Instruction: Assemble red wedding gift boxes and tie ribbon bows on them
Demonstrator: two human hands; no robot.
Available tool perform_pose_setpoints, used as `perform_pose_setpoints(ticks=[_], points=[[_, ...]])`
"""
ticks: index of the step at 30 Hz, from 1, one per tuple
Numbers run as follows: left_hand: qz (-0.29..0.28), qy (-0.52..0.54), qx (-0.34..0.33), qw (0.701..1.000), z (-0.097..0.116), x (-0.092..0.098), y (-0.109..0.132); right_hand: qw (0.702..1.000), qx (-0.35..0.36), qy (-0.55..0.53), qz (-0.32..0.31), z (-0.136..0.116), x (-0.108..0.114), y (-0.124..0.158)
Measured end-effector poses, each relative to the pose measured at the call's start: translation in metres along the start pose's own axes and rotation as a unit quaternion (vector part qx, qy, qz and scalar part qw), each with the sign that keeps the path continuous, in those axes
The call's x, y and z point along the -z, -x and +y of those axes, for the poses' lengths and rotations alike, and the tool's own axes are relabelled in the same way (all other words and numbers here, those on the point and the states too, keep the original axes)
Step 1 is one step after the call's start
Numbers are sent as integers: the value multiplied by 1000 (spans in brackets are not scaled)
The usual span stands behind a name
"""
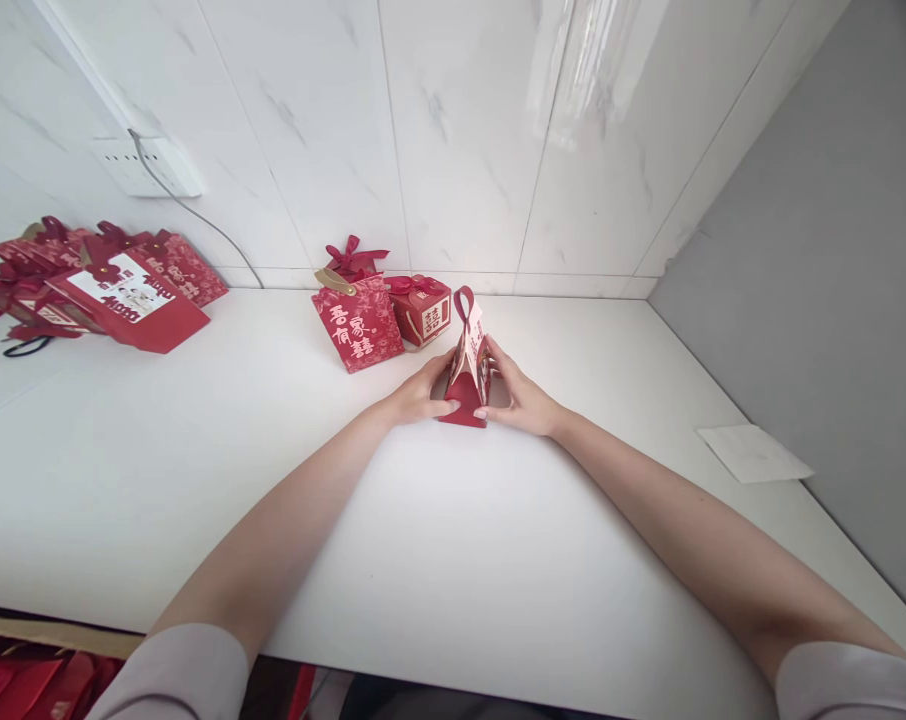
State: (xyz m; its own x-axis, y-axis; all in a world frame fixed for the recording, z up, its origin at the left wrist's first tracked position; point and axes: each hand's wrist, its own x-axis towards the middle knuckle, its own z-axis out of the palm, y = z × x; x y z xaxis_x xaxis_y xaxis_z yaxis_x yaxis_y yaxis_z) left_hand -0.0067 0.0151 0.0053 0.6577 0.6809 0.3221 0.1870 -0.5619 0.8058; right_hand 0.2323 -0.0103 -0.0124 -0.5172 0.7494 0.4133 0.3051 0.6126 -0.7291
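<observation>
A small red gift box [465, 394] stands upright on the white table, narrowing to a ribbon loop at its top, with a pale printed panel on its right face. My left hand [421, 393] grips its left side, thumb at the front lower edge. From the right, my right hand [523, 394] holds the opposite side, its thumb near the front bottom corner and fingers behind. Just behind and left are a red gift bag [359, 328] with pale characters and a red cube-shaped box [421, 312] with a bow.
Several red gift boxes [138, 300] cluster at the table's far left, below a wall socket [145, 167] with a grey cable. A white paper [754, 453] lies at the right beside a grey panel [820, 250]. Red items [40, 685] show below the front edge.
</observation>
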Motion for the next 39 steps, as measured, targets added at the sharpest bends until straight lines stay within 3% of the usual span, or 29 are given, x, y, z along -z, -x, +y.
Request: perform_pose_setpoints(ticks=[5,8,10,13,17,20,24,28,32,37,39], points=[[9,3,8,1000,4,-1,0,1000,17,15,-9,-3,2,-1],[1,61,47,997,4,2,0,1000,22,19,3,-6,4,0],[16,135,104,985,2,5,1,999,21,13,43,-8,6,1],[114,230,140,956,0,7,2,987,-9,-4,160,-13,8,3],[227,248,61,940,7,0,1,960,-64,-1,272,-19,8,3],[231,231,29,945,17,-8,-1,954,-53,-9,296,-31,9,-2],[161,227,74,958,26,-21,0,968,-19,-7,250,-66,25,-10],[117,227,104,961,32,-34,5,988,8,10,151,-105,53,-12],[94,222,101,965,36,-41,7,998,22,-30,51,-124,76,-8],[83,240,91,963,34,-39,6,997,18,43,61,-138,101,-1],[94,234,90,963,31,-38,6,993,12,110,30,-147,110,2]])
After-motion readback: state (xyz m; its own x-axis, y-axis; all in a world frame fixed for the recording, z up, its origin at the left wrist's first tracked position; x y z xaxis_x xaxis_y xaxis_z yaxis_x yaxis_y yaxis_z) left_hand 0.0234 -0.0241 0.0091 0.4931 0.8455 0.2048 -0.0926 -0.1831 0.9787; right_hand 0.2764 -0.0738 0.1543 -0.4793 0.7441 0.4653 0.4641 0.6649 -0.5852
